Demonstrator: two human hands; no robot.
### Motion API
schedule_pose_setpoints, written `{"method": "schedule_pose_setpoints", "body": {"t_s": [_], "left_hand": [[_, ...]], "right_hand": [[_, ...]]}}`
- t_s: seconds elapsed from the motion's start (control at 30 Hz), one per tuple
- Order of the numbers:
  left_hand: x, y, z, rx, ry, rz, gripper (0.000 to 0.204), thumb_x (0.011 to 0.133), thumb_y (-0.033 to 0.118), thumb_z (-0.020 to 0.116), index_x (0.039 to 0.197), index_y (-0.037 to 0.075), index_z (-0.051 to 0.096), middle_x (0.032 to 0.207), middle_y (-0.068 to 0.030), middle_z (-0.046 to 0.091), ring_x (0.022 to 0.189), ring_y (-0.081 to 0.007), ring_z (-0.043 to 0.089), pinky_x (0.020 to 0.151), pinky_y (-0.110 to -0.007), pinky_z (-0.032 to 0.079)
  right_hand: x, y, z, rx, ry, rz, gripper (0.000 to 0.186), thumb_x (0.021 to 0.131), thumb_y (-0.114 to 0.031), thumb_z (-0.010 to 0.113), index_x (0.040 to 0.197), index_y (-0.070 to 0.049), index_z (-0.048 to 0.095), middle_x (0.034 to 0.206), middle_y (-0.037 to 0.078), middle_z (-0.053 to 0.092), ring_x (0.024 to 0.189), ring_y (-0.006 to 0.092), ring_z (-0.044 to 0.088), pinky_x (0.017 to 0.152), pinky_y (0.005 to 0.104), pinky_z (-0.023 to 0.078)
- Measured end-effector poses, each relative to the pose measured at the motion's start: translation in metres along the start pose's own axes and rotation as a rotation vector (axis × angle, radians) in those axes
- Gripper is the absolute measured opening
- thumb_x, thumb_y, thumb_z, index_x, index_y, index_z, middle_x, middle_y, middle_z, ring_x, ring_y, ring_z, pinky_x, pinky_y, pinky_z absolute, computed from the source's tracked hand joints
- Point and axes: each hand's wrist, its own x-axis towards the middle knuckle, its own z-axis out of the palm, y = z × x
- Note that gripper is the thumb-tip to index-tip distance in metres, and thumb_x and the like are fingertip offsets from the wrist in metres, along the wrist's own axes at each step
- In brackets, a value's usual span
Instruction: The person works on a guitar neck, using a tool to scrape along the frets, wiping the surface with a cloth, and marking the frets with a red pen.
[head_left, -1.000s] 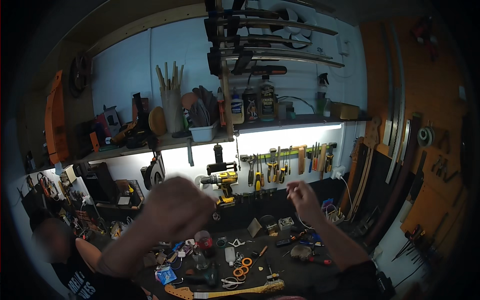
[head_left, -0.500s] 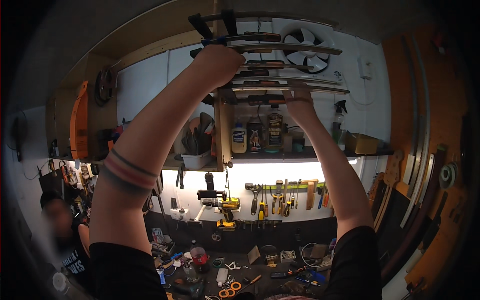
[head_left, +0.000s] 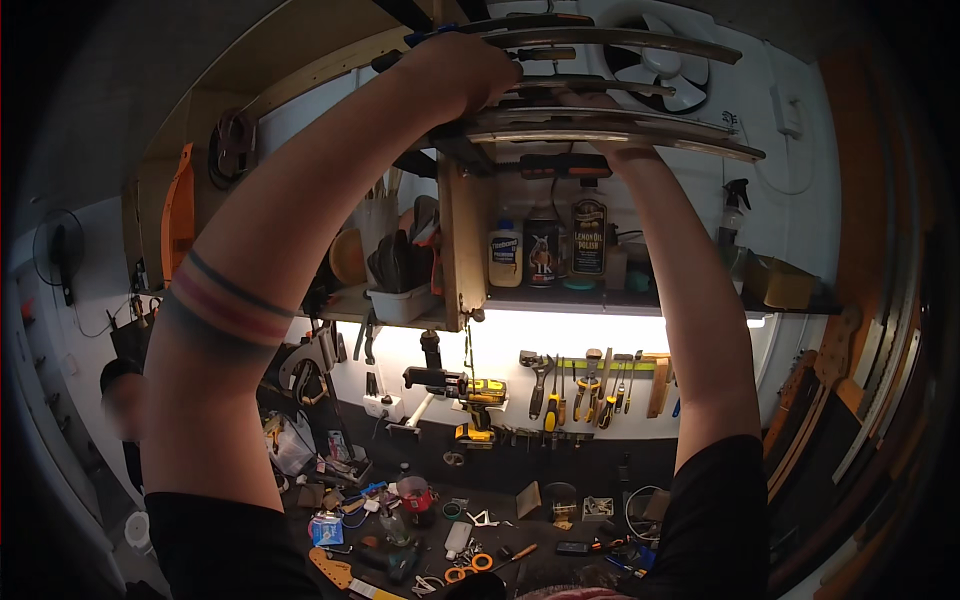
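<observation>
Several bar clamps (head_left: 690, 146) with metal bars and black-orange handles jut out from the end of a wooden shelf cabinet (head_left: 455, 250), one above another. My left hand (head_left: 465, 72) is raised high among them. Its fingers are curled around part of a bar clamp near the cabinet's upper edge. My right hand (head_left: 597, 104) reaches up from the right, behind the lower bars. Those bars and their shadow hide most of its fingers, so its grip is unclear. Beside the right wrist, a clamp's black-orange handle (head_left: 565, 165) sits below the others.
Bottles (head_left: 589, 240) and a spray bottle (head_left: 735, 210) stand on the shelf beneath the clamps. Behind is a wall fan (head_left: 655, 60). Lower down hang a yellow drill (head_left: 487, 392) and hand tools (head_left: 590, 385), above a cluttered bench (head_left: 400, 435). Another person (head_left: 122, 395) is at far left.
The view has shifted, so the clamps and both hands sit higher and farther right in it. My right hand has moved up and in behind the lower bars.
</observation>
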Motion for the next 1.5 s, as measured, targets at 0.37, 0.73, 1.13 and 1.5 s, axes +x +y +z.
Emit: {"method": "schedule_pose_setpoints", "body": {"t_s": [0.37, 0.73, 1.13, 1.5], "left_hand": [[0.006, -0.001, 0.005, 0.022, 0.000, 0.032, 0.019, 0.091, 0.005, 0.064, 0.105, 0.006, 0.077, 0.107, -0.0133, 0.076, 0.102, -0.0335, 0.075, 0.086, -0.043, 0.061], [0.001, -0.005, 0.002, 0.051, 0.011, 0.068, 0.018, 0.090, 0.004, 0.064, 0.102, 0.006, 0.077, 0.106, -0.0131, 0.077, 0.100, -0.0332, 0.075, 0.084, -0.041, 0.062], [-0.025, -0.019, -0.017, -0.039, 0.132, 0.087, 0.019, 0.085, 0.001, 0.065, 0.100, 0.006, 0.074, 0.097, -0.0152, 0.074, 0.099, -0.0347, 0.072, 0.086, -0.045, 0.058], [-0.090, -0.040, -0.061, 0.072, 0.205, 0.075, 0.012, 0.080, 0.005, 0.066, 0.089, 0.000, 0.070, 0.090, -0.0190, 0.072, 0.084, -0.0380, 0.072, 0.075, -0.046, 0.058]], "right_hand": [[-0.001, 0.022, -0.003, -0.591, 0.083, -0.338, 0.046, 0.106, -0.044, 0.054, 0.140, -0.014, 0.061, 0.141, 0.013, 0.063, 0.130, 0.0290, 0.059, 0.111, 0.0408, 0.046], [-0.011, -0.001, 0.008, -0.368, 0.089, -0.154, 0.042, 0.107, -0.040, 0.052, 0.134, -0.010, 0.064, 0.136, 0.015, 0.065, 0.130, 0.0316, 0.059, 0.111, 0.0404, 0.047], [-0.013, 0.011, 0.006, -0.412, 0.280, -0.387, 0.036, 0.104, -0.024, 0.054, 0.137, -0.010, 0.058, 0.130, 0.019, 0.066, 0.126, 0.0359, 0.061, 0.105, 0.0450, 0.050], [-0.222, 0.079, 0.068, -0.290, 0.575, -0.493, 0.046, 0.094, 0.001, 0.055, 0.139, -0.001, 0.049, 0.140, 0.018, 0.054, 0.145, 0.0367, 0.040, 0.120, 0.0516, 0.030]]}}
